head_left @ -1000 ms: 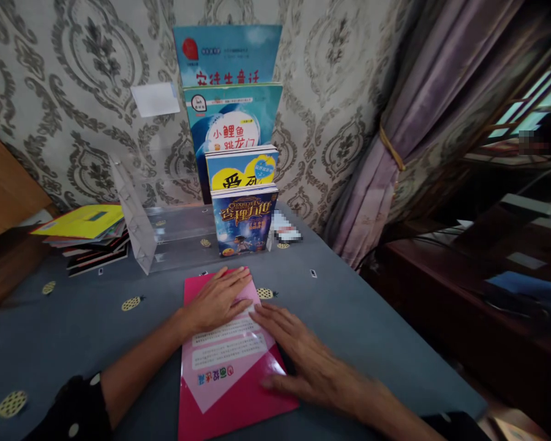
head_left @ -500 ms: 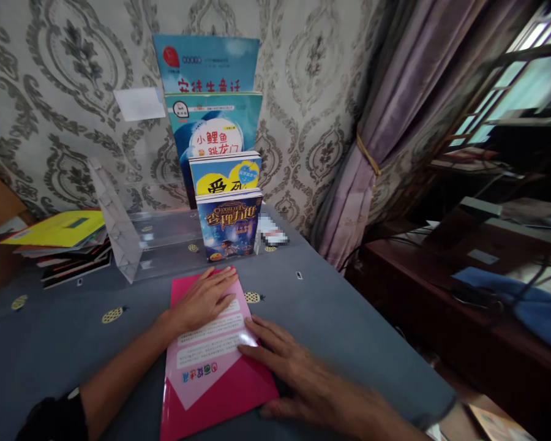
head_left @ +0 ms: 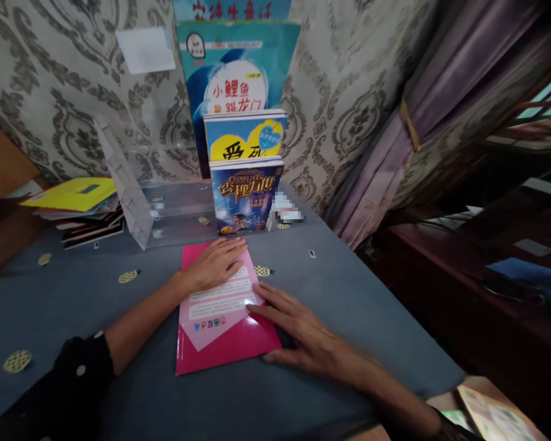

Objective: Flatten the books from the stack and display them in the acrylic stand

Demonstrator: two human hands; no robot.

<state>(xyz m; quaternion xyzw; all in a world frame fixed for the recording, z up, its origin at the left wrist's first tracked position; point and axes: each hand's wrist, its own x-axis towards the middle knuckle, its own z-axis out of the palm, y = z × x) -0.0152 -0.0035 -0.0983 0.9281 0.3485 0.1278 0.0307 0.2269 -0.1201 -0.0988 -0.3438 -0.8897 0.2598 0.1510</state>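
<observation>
A pink book [head_left: 220, 340] lies flat on the table, its printed text upside down to me. My left hand [head_left: 217, 264] rests flat across the book's far part, fingers stretched out. At the right edge, my right hand [head_left: 298, 321] has its fingers spread; the fingertips touch the cover, while the thumb lies by the near right corner. Just beyond the book, a dark blue book [head_left: 245, 199] stands at the front of a clear tiered rack [head_left: 131, 184]. Behind it rise a blue and yellow book [head_left: 243, 135] and a teal book [head_left: 239, 61].
A stack of books and folders [head_left: 76, 199] with a yellow one on top lies left of the rack. A pixelated item [head_left: 287, 207] sits right of it. The table's edge [head_left: 395, 294] runs down the right side. Beyond hang a tied purple curtain [head_left: 395, 135] and a dark cabinet [head_left: 422, 257].
My view has tipped downward and come closer, so the rack and books appear higher and larger. Both hands keep their places on the pink book.
</observation>
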